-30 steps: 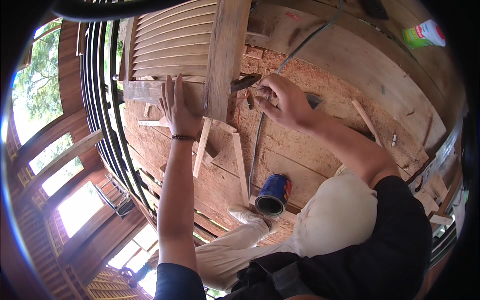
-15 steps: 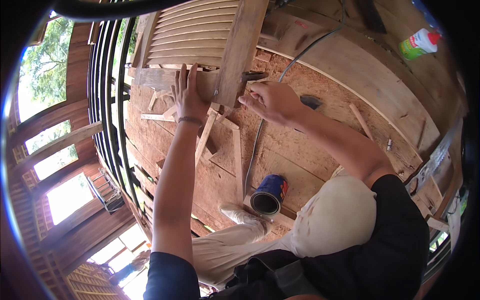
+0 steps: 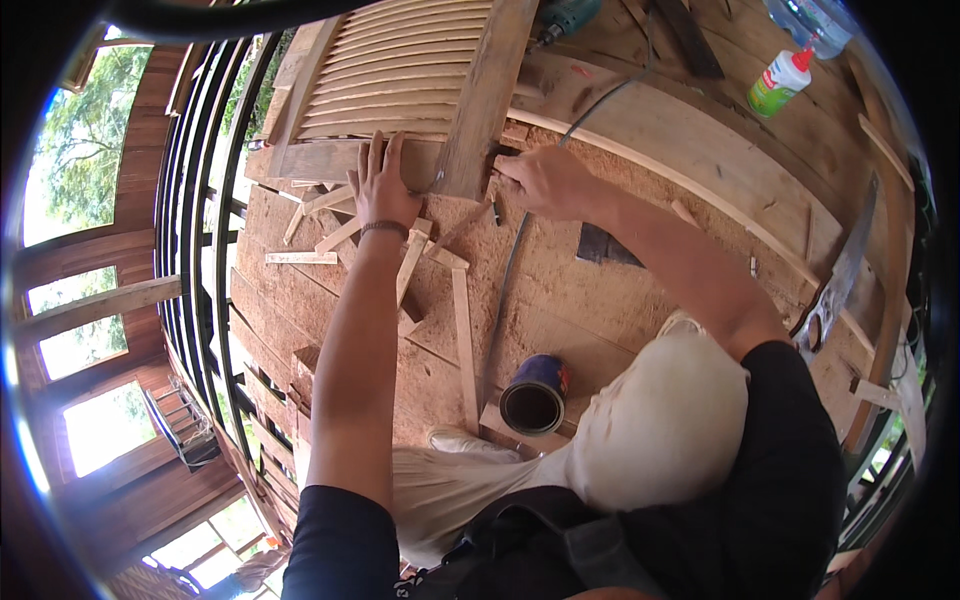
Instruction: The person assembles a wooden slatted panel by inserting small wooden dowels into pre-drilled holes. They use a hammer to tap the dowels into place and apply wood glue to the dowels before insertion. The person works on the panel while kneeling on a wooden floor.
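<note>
A louvered wooden panel [image 3: 385,75] with slats in a frame lies ahead of me. My left hand [image 3: 388,195] rests on its near rail [image 3: 325,160], fingers stretched out and spread. At the near end of the panel's right-hand side board [image 3: 468,150], my right hand [image 3: 550,182] is closed, fingertips against the edge. A dark bit shows by those fingertips; what they grip, if anything, is hidden. Just below, a small dark slim object [image 3: 495,210] lies on the sawdust.
Sawdust and thin wood strips [image 3: 462,340] cover the plank floor. A blue can [image 3: 537,393] stands near my leg. A cable [image 3: 515,265] crosses the floor. To the right are a wide board [image 3: 690,145], a handsaw [image 3: 840,270], a glue bottle [image 3: 780,82] and a green power drill [image 3: 567,18].
The view has shifted, bringing the drill and more of the handsaw into sight. My left hand stays flat on the rail. My right hand remains closed at the panel's edge, its wrist turned slightly.
</note>
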Tool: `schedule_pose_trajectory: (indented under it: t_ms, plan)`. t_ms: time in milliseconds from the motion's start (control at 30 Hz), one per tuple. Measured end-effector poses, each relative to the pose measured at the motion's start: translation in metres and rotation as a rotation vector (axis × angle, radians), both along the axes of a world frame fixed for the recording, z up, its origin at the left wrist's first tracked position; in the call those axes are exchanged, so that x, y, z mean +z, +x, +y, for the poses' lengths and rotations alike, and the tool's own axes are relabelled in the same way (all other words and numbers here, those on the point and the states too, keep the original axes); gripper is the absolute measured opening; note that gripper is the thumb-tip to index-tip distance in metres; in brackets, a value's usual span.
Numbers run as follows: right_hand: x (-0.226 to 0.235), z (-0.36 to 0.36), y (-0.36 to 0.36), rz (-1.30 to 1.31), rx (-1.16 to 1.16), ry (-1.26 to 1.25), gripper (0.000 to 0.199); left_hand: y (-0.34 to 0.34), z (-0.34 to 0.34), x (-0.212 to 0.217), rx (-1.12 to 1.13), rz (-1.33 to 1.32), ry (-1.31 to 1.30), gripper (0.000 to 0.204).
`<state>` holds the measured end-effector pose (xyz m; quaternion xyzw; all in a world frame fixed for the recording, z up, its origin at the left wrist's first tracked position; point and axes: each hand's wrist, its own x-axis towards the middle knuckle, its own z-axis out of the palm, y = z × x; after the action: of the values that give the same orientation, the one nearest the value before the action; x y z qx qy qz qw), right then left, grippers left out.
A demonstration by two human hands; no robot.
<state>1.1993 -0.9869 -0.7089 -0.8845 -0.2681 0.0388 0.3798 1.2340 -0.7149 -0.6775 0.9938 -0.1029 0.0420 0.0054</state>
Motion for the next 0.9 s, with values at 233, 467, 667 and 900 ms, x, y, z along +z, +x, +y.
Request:
schedule_pose_trajectory:
  t_ms: [233,467,667,900]
  plan:
    - [-0.008,-0.011,-0.039,-0.062,-0.200,0.080,0.019,0.009,-0.006,0.003,0.036,0.032,0.022,0.102]
    - [-0.068,-0.084,-0.160,0.152,-0.415,0.103,0.017,-0.053,-0.033,-0.025,0.481,-0.083,-1.144,0.041]
    - [-0.073,-0.121,-0.212,0.244,-0.650,0.050,0.014,-0.098,-0.088,-0.069,0.700,0.615,-2.033,0.032]
    - [-0.064,-0.152,-0.200,0.252,-0.745,0.026,0.010,-0.079,-0.139,-0.045,0.664,0.643,-2.546,0.026]
